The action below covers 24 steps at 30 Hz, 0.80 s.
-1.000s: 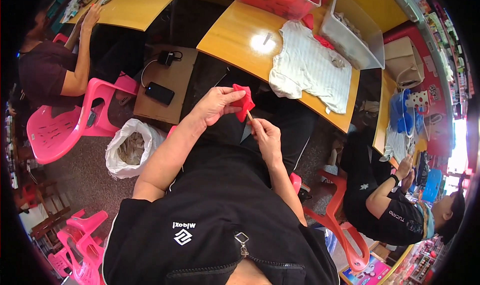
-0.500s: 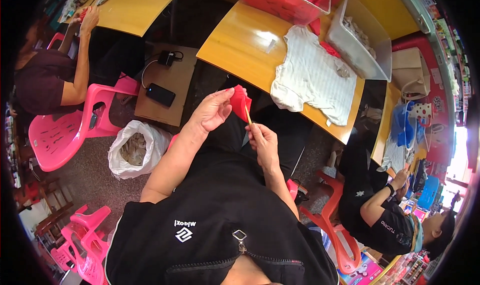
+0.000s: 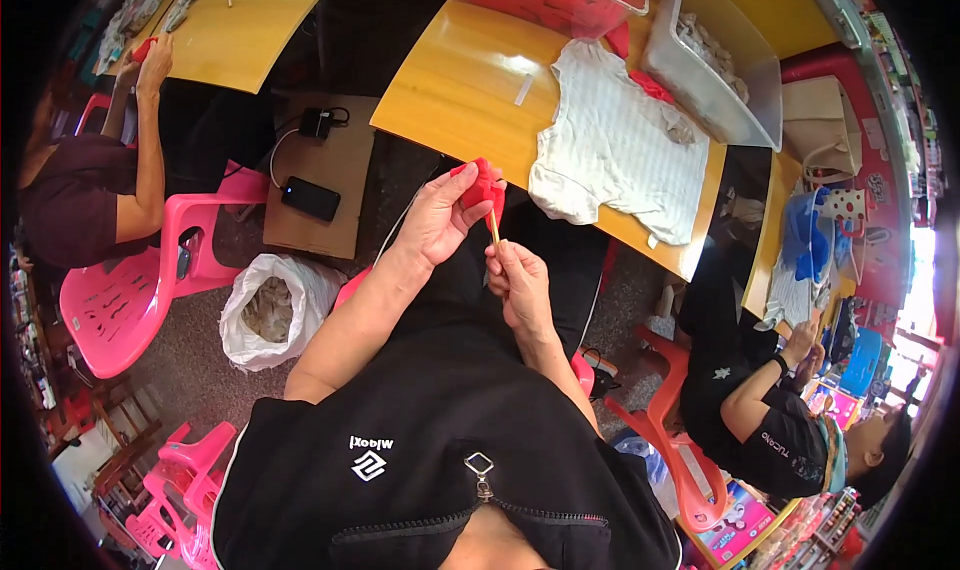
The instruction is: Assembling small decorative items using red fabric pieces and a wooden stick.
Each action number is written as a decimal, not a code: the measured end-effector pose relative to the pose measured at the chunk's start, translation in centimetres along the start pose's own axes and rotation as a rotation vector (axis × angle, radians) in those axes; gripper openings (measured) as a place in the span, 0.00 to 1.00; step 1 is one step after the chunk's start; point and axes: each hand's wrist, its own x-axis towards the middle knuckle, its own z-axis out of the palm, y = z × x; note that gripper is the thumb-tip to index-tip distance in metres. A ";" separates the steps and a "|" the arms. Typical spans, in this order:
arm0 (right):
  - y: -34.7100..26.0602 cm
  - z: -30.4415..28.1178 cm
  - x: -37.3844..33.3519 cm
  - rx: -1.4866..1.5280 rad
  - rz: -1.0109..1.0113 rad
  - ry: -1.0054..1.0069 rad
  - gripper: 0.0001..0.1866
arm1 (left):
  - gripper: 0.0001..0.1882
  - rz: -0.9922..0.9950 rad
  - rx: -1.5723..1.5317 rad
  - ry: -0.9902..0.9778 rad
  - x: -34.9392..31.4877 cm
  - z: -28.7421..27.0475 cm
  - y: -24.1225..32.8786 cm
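A small piece of red cloth point(image 3: 482, 182) is gathered in the fingers of my left hand point(image 3: 440, 215), held up over my lap. My right hand point(image 3: 520, 282) pinches a thin wooden stick point(image 3: 494, 228) from below. The stick's upper end goes up into the red cloth, where its tip is hidden. Past my hands, a white striped shirt point(image 3: 620, 150) lies spread on the yellow table point(image 3: 460, 80).
A clear bin of red cloth point(image 3: 560, 0) and another clear bin point(image 3: 720, 80) stand on the table. On the left are a white sack point(image 3: 280, 310), a phone point(image 3: 310, 198) on a board and a pink chair point(image 3: 130, 290). People sit working at both sides.
My left fingers have closed further round the red cloth, which looks more bunched. The view has shifted slightly; the stick stays in my right hand.
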 end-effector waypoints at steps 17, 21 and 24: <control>-1.0 0.9 0.7 -0.240 -0.157 0.098 0.12 | 0.15 0.037 0.086 -0.099 0.0 1.4 1.2; -1.6 0.9 0.6 -0.245 -0.113 0.054 0.12 | 0.15 0.066 0.181 -0.036 0.2 1.5 1.2; -1.8 -0.3 1.0 0.576 0.422 -0.375 0.12 | 0.15 0.067 0.199 -0.058 0.3 2.4 0.7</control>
